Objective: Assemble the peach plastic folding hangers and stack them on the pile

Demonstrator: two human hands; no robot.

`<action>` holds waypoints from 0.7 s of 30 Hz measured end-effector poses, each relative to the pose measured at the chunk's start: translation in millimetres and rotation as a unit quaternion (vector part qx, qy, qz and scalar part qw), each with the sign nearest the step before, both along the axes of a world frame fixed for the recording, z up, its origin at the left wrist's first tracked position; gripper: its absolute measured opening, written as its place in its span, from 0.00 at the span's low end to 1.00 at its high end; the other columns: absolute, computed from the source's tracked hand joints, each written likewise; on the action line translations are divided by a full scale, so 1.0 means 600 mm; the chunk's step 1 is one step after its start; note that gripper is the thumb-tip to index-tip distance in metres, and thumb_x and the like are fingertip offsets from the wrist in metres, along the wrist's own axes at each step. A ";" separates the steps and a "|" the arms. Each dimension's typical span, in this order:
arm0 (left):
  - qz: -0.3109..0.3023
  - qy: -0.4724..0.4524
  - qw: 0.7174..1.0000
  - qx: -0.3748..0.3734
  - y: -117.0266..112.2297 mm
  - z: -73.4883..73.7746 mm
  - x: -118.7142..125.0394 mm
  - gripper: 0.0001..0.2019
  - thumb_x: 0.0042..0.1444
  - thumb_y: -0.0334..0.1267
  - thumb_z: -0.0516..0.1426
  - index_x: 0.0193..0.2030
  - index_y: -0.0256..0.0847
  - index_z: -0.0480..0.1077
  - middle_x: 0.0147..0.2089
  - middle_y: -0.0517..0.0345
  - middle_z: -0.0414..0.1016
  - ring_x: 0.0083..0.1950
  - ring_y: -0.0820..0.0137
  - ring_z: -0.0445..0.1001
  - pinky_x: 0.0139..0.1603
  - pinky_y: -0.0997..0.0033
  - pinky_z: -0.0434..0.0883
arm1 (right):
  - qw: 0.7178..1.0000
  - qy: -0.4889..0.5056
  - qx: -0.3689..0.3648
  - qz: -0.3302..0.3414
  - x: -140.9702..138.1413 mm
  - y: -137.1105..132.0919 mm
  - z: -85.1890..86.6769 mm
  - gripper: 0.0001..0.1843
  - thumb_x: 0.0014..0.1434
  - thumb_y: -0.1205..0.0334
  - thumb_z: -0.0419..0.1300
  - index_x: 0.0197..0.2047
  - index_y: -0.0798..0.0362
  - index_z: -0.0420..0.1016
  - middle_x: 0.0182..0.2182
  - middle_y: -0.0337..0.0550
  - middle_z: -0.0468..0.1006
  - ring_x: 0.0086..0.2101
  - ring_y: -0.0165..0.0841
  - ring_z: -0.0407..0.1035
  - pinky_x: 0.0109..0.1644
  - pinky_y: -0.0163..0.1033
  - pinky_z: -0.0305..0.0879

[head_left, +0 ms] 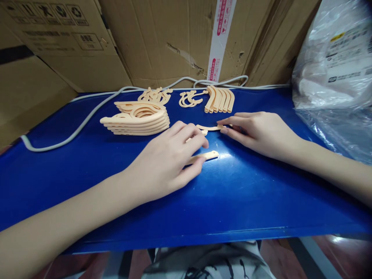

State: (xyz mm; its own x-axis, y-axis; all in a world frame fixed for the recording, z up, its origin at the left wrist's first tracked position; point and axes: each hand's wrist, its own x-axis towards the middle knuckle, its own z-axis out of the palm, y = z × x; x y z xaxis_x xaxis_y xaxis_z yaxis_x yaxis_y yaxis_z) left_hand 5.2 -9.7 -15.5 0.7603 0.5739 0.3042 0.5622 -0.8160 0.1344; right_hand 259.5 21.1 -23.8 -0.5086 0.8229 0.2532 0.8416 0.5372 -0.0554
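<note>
My left hand (171, 161) is over the middle of the table with its fingers curled around a beige plastic hanger piece (212, 155). That piece has a hole at its visible end, and the rest is hidden under the hand. Another beige part (204, 133) shows just behind the curled fingers. To the right, my right hand (257, 130) pinches a thin curved hanger arm (207, 127) between thumb and fingertips, low over the table. A stack of beige hanger bodies (136, 126) lies left of the hands.
Small beige hooks (155, 95) and more hooks (188, 100) lie at the back, beside a row of curved arms (221, 99). A grey cable (87, 120) runs along the blue table (247, 205). Cardboard boxes (162, 42) and a plastic bag (334, 62) stand around it.
</note>
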 end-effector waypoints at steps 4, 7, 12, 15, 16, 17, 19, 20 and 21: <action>-0.031 -0.023 0.997 -0.064 0.002 -0.011 -0.001 0.09 0.68 0.39 0.52 0.49 0.39 0.69 0.60 0.47 0.68 0.64 0.60 0.63 0.64 0.58 0.63 | 0.999 -0.022 0.016 -0.038 0.003 0.003 0.004 0.20 0.70 0.50 0.49 0.47 0.50 0.79 0.41 0.47 0.82 0.38 0.41 0.76 0.34 0.41 0.61; -0.024 -0.022 0.995 -0.091 0.007 -0.015 -0.004 0.07 0.68 0.38 0.51 0.47 0.39 0.68 0.63 0.46 0.66 0.66 0.62 0.62 0.66 0.58 0.62 | 0.996 -0.041 0.041 -0.065 0.008 0.005 0.006 0.19 0.69 0.49 0.50 0.41 0.51 0.78 0.35 0.46 0.79 0.32 0.38 0.72 0.30 0.40 0.55; -0.023 -0.016 0.995 -0.101 0.012 -0.017 -0.004 0.09 0.70 0.37 0.48 0.46 0.39 0.67 0.64 0.46 0.66 0.71 0.60 0.55 0.70 0.53 0.57 | 0.991 -0.058 0.082 -0.085 0.010 0.003 0.005 0.21 0.68 0.46 0.51 0.38 0.51 0.78 0.31 0.47 0.77 0.29 0.37 0.68 0.28 0.40 0.51; -0.020 -0.004 0.993 -0.118 0.012 -0.020 -0.003 0.09 0.70 0.37 0.47 0.48 0.39 0.66 0.66 0.46 0.65 0.70 0.61 0.57 0.69 0.53 0.59 | 0.993 -0.063 0.082 -0.065 0.008 0.002 0.000 0.22 0.69 0.48 0.49 0.47 0.51 0.80 0.35 0.49 0.78 0.33 0.40 0.70 0.31 0.41 0.56; -0.019 -0.005 0.993 -0.120 0.012 -0.021 -0.003 0.09 0.70 0.37 0.47 0.47 0.39 0.66 0.66 0.46 0.65 0.69 0.61 0.58 0.68 0.53 0.60 | 0.993 -0.065 0.076 -0.056 0.007 0.001 -0.002 0.23 0.69 0.48 0.48 0.49 0.51 0.80 0.36 0.50 0.77 0.34 0.40 0.71 0.33 0.42 0.57; -0.016 -0.006 0.993 -0.119 0.012 -0.022 -0.004 0.09 0.70 0.37 0.47 0.47 0.40 0.66 0.66 0.46 0.65 0.68 0.61 0.59 0.67 0.54 0.61 | 0.994 -0.064 0.070 -0.050 0.006 0.001 -0.004 0.23 0.69 0.48 0.48 0.51 0.50 0.79 0.37 0.50 0.77 0.34 0.40 0.71 0.33 0.42 0.58; -0.009 -0.009 0.994 -0.110 0.012 -0.024 -0.005 0.09 0.70 0.37 0.46 0.45 0.40 0.65 0.66 0.46 0.65 0.67 0.61 0.61 0.66 0.53 0.63 | 0.995 -0.057 0.059 -0.047 0.006 0.001 -0.006 0.24 0.69 0.47 0.48 0.50 0.50 0.80 0.38 0.49 0.76 0.34 0.39 0.71 0.33 0.42 0.59; -0.007 -0.009 0.994 -0.105 0.012 -0.025 -0.006 0.09 0.69 0.37 0.46 0.45 0.40 0.65 0.66 0.46 0.65 0.67 0.60 0.61 0.66 0.53 0.63 | 0.996 -0.054 0.057 -0.051 0.007 0.001 -0.006 0.23 0.69 0.46 0.48 0.48 0.50 0.80 0.38 0.49 0.76 0.33 0.39 0.70 0.33 0.42 0.59; -0.003 -0.008 0.995 -0.102 0.012 -0.025 -0.007 0.09 0.69 0.37 0.46 0.44 0.40 0.65 0.66 0.45 0.65 0.67 0.60 0.61 0.66 0.52 0.63 | 0.995 -0.052 0.058 -0.057 0.007 0.002 -0.006 0.23 0.69 0.46 0.48 0.46 0.50 0.80 0.37 0.49 0.75 0.34 0.39 0.70 0.32 0.42 0.58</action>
